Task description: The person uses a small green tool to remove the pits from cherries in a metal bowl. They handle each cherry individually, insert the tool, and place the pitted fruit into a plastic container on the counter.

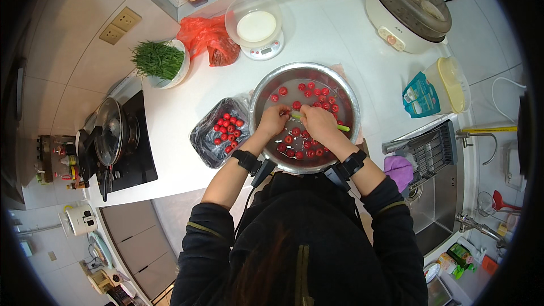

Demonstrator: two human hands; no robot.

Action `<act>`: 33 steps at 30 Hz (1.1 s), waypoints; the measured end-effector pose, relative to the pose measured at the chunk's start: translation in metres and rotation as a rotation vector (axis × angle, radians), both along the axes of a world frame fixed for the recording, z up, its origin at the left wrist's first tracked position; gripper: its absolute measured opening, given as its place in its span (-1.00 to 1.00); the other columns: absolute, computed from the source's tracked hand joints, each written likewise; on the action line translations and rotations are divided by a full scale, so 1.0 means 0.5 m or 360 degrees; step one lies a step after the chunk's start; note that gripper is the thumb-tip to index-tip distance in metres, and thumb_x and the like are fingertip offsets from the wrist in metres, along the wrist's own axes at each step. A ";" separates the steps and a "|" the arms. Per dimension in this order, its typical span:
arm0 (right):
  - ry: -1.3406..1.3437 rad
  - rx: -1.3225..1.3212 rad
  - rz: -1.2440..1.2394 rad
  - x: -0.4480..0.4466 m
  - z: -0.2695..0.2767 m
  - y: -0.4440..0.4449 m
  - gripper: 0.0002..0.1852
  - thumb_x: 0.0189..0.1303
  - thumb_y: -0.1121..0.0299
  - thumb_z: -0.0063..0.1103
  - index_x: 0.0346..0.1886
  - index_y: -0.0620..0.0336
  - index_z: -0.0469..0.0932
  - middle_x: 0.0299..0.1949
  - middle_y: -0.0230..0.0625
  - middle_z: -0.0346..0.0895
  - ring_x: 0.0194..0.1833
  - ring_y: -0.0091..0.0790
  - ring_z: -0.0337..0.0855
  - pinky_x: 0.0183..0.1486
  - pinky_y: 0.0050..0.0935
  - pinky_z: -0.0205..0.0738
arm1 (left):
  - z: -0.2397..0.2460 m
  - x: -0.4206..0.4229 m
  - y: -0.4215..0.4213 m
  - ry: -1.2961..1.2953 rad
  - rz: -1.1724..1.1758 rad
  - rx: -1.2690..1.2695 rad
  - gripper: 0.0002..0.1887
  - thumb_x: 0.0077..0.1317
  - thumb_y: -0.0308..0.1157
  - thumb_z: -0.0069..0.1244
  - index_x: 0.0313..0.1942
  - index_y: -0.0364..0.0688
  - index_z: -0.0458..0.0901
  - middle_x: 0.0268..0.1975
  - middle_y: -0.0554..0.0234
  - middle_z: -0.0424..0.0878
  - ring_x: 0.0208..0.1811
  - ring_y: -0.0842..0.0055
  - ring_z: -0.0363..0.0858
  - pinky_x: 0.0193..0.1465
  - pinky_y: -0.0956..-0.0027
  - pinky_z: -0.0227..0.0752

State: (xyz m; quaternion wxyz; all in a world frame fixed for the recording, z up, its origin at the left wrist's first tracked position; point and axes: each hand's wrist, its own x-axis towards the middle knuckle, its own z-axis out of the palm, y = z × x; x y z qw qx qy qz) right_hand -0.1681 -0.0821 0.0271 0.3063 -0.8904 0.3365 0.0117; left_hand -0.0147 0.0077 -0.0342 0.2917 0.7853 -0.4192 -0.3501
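Observation:
A wide stainless steel basin [263,77] of water stands in front of me, with many small red fruits [298,155] that look like hawthorns in it. Over its middle, my left hand [274,120] pinches one red fruit [287,113], mostly hidden by the fingertips. My right hand [318,122] is closed around a slim tool with a green handle [343,128]; its tip meets the fruit, and I cannot tell its shape. Left of the basin sits a box lined with dark plastic film [206,136], holding several more red fruits [227,126].
Behind the basin are a kitchen scale [263,51] with a clear bowl, a red plastic bag [202,34] and a bowl of green chives [159,61]. An electric cooker [403,17] stands back right. The sink [433,208] lies right, the cooktop [142,148] left.

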 end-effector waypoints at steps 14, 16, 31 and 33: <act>-0.0006 -0.0024 0.0007 0.002 -0.004 -0.009 -0.84 0.22 0.35 0.00 -0.25 0.21 0.52 -0.34 -0.05 0.61 -0.21 0.02 0.64 -0.16 -0.02 0.49 | 0.005 -0.008 0.000 0.0005 0.0007 -0.0026 -0.75 0.19 -0.42 0.12 -0.12 -0.26 0.65 -0.27 0.05 0.71 -0.25 0.40 0.68 -0.14 0.36 0.50; 0.0055 0.0049 0.0015 0.002 -0.004 -0.009 -0.84 0.21 0.34 0.05 -0.22 0.18 0.53 -0.33 -0.04 0.60 -0.21 0.03 0.62 -0.15 -0.01 0.47 | 0.002 -0.006 -0.001 0.0013 0.0009 -0.0032 -0.75 0.19 -0.42 0.12 -0.12 -0.27 0.65 -0.27 0.05 0.71 -0.24 0.40 0.69 -0.13 0.36 0.50; -0.0030 0.0063 -0.0049 0.003 0.009 0.000 -0.83 0.25 0.35 -0.01 -0.24 0.24 0.51 -0.35 -0.01 0.60 -0.21 0.05 0.63 -0.16 0.00 0.48 | 0.015 -0.006 0.003 -0.0052 -0.0056 0.0023 -0.74 0.22 -0.44 0.10 -0.09 -0.30 0.63 -0.27 0.07 0.72 -0.21 0.44 0.69 -0.13 0.40 0.51; -0.0040 0.0052 -0.0058 0.002 0.008 -0.001 -0.84 0.24 0.35 0.01 -0.25 0.23 0.50 -0.35 -0.02 0.60 -0.22 0.06 0.62 -0.16 0.01 0.47 | 0.012 -0.006 0.004 0.0052 -0.0014 0.0006 -0.76 0.23 -0.44 0.09 -0.10 -0.32 0.63 -0.26 0.08 0.72 -0.21 0.45 0.69 -0.12 0.40 0.51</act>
